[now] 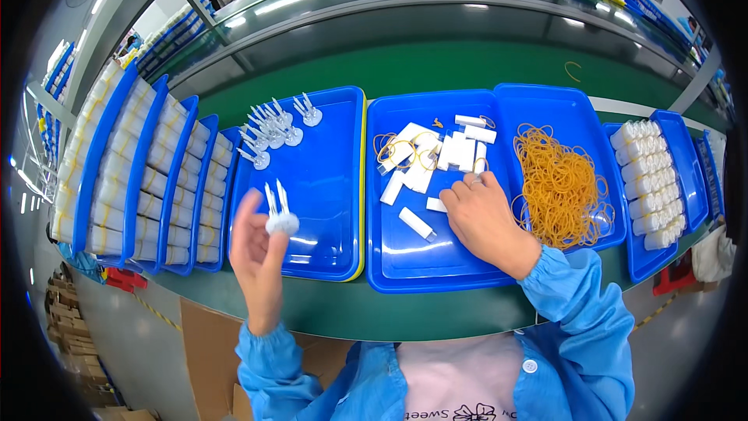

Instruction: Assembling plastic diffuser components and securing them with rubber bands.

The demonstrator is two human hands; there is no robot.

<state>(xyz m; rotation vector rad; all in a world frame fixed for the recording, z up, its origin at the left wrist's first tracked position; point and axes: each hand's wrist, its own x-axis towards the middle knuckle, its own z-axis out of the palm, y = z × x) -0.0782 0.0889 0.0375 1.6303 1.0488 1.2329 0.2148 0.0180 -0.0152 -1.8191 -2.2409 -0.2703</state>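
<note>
My left hand (259, 253) is raised over the near left corner of the left tray. Its thumb and fingers hold a small white pronged piece (282, 223), round base down and thin prongs pointing up. In the middle tray, my right hand (485, 217) reaches down with bent fingers into a loose pile of white rectangular blocks (449, 153). One white block (436, 204) lies against these fingers; whether they grip anything is hidden. Another white block (417, 223) with a metal end lies apart, closer to me. Orange rubber bands (425, 157) are mixed into the pile.
The blue left tray (327, 187) has several pronged pieces (274, 126) standing at its far left. A blue tray of orange rubber bands (557, 183) adjoins the middle tray (389, 265). Banded white bundles fill leaning trays (148, 179) at left and a tray (648, 179) at right.
</note>
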